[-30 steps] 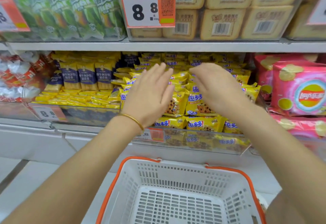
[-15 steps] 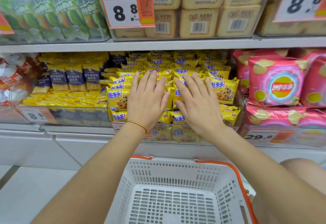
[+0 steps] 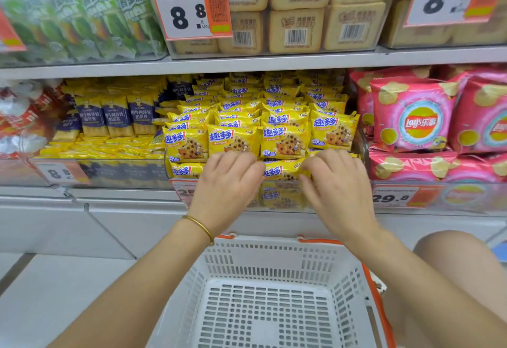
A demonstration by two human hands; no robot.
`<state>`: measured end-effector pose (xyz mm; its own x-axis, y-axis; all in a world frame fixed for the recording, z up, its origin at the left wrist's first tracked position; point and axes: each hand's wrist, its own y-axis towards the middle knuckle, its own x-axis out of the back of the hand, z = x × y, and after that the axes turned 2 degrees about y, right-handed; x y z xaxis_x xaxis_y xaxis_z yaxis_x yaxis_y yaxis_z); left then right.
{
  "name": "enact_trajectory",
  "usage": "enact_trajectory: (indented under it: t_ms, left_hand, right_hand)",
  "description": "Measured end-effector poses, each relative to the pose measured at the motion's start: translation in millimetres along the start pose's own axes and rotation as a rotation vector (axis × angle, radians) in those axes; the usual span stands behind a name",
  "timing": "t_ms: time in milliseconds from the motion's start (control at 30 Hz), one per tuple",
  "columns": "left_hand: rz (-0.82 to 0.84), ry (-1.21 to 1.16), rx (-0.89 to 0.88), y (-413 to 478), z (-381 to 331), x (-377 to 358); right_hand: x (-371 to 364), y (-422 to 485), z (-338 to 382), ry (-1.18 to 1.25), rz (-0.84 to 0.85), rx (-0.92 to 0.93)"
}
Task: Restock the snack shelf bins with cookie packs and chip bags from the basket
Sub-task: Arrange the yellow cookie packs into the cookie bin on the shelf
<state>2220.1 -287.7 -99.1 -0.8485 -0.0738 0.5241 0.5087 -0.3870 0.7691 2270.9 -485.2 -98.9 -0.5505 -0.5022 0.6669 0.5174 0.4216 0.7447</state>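
Yellow cookie packs (image 3: 284, 139) fill the clear bin (image 3: 274, 202) at 12 o'clock, standing upright with their fronts facing out. One front pack (image 3: 282, 170) lies low, long axis 9-to-3. Left grip (image 3: 227, 180) and right grip (image 3: 336, 183) curl their fingers against its ends; cannot tell if they pinch it. White basket (image 3: 274, 251) at 6 o'clock. Pink chip bags (image 3: 414, 117) at 2 o'clock.

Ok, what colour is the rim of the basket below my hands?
Orange, running round the top of the white slotted basket; the head view shows it best along the right edge.
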Motion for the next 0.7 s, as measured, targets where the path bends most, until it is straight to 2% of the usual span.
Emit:
enact_trajectory:
  t_ms: [100, 267, 567, 700]
  left_hand:
    - [0.113, 0.025, -0.034, -12, -5, -7]
    - [0.224, 0.045, 0.021, -13, -8, -13]
    - [0.288, 0.024, 0.061, 0, -4, -19]
    - [0.255, 0.001, 0.094, 9, 1, -28]
  right_hand:
    - [-4, -8, -7, -0.072, 0.098, 0.007]
    - [-11, -8, -13, -0.1, 0.207, 0.026]
    - [-20, -3, -17, 0.12, 0.168, -0.053]
    - [-24, 9, -21, 0.166, 0.148, -0.087]
